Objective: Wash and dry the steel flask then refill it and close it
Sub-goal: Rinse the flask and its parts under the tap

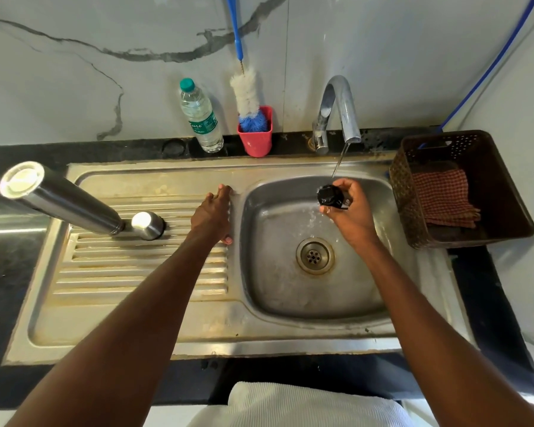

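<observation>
1. Your white garment (290,405) fills the bottom centre of the frame, with both forearms reaching up from it over the sink (198,334).
2. Your left hand (213,214) rests flat at mid-frame on the ridge between draining board and basin, fingers fairly straight, holding nothing.
3. Your right hand (350,208), right of centre, pinches a small black stopper (330,195) in curled fingers under the thin stream from the tap (339,112).
4. At mid left the steel flask (62,200) stands upside down on the draining board, mouth down, with its steel cap (147,224) just beside it.
5. You are at the washing stage, rinsing the stopper; drying, refilling and closing are not yet done.
6. Next, you likely need the checked cloth (444,195) in the brown basket (506,211) at right for drying.
7. Along the upper edge, the water bottle (201,118) and the bottle brush (247,94) in a red cup (256,140) stand ready.
</observation>
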A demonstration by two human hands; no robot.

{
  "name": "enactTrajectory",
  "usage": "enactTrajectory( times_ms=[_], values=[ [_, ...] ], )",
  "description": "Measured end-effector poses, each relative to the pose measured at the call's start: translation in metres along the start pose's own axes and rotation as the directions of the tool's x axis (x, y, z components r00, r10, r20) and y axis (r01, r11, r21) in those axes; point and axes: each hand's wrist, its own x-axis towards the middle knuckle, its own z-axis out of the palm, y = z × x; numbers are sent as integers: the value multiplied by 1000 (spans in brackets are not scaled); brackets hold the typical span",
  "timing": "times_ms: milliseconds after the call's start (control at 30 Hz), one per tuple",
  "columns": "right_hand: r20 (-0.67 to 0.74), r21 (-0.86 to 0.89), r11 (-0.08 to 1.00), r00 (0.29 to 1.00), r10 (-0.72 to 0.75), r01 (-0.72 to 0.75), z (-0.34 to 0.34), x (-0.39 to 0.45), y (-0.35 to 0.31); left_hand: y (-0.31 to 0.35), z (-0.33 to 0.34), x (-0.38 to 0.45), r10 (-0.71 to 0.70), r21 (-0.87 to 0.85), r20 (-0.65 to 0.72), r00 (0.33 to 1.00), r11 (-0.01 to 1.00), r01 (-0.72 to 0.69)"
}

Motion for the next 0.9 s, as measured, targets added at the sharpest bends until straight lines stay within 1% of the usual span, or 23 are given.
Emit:
enactTrajectory(
  times_ms=[67, 133, 167, 200, 300, 333, 367, 400, 467, 500, 533, 567, 600, 633, 667, 700, 733, 767, 800, 833, 867, 900],
  values=[
    [-71, -28, 994, 992, -106, 104, -4, -6, -4, 0, -2, -1, 0, 1, 1, 1000, 1000, 0],
    [-173, -71, 975, 960, -220, 210, -5, -17, -11, -1, -3, -2, 12, 1, 10, 1000, 1000, -12],
    [-201, -88, 964, 943, -264, 251, -4, -24, -11, 0, -4, -3, 20, 0, 17, 1000, 1000, -20],
    [-196, -97, 963, 944, -267, 252, -1, -32, -7, 0, -4, -4, 19, 1, 23, 1000, 1000, -19],
    [-63, -133, 986, 992, -107, 97, 6, -43, 6, 5, -8, -5, -16, 1, 46, 999, 1000, 16],
    [-57, -155, 985, 995, -88, 78, 4, -43, 7, 7, -9, -6, -23, 4, 55, 998, 1000, 22],
    [-79, -177, 980, 991, -110, 95, 1, -43, 5, 10, -10, -7, -34, 12, 64, 997, 999, 33],
    [-113, -202, 969, 980, -164, 139, -5, -44, -3, 12, -11, -7, -42, 24, 74, 996, 999, 40],
    [-178, -255, 921, 921, -345, 296, -15, -47, -17, 15, -12, -9, -21, 60, 122, 992, 998, 14],
    [-184, -285, 889, 890, -418, 358, -18, -48, -15, 19, -12, -10, 14, 96, 142, 990, 995, -27],
    [-159, -311, 877, 889, -429, 368, -17, -48, -9, 24, -13, -11, 62, 143, 144, 988, 986, -83],
    [-100, -339, 886, 924, -368, 316, -14, -48, -2, 33, -14, -12, 116, 175, 125, 985, 975, -137],
    [-28, -374, 901, 969, -245, 217, -11, -47, 7, 43, -15, -11, 168, 165, 92, 981, 969, -182],
    [1, -416, 901, 990, -140, 128, -10, -46, 16, 57, -16, -11, 214, 111, 53, 975, 969, -219],
    [-15, -426, 900, 994, -104, 88, -10, -44, 22, 73, -17, -10, 239, 26, 9, 971, 971, -239],
    [-54, -382, 920, 992, -117, 88, -11, -43, 25, 89, -18, -10, 240, -70, -30, 970, 968, -241],
    [-113, -287, 954, 987, -118, 81, -12, -43, 22, 106, -21, -10, 227, -161, -63, 972, 959, -234],
    [-162, -151, 988, 985, -62, 38, -13, -42, 19, 121, -24, -8, 200, -249, -94, 975, 944, -217],
    [-172, 22, 998, 983, 67, -64, -12, -40, 15, 136, -27, -5, 161, -334, -115, 980, 923, -191],
    [-99, 286, 929, 957, 272, -234, -11, -38, 10, 149, -29, 0, 128, -417, -113, 985, 894, -164],
    [37, 491, 766, 889, 457, -414, -10, -36, 6, 161, -31, 5, 111, -484, -106, 988, 862, -148],
    [98, 576, 655, 837, 538, -488, -12, -33, 4, 173, -33, 11, 103, -530, -108, 989, 835, -145]
  ],
)
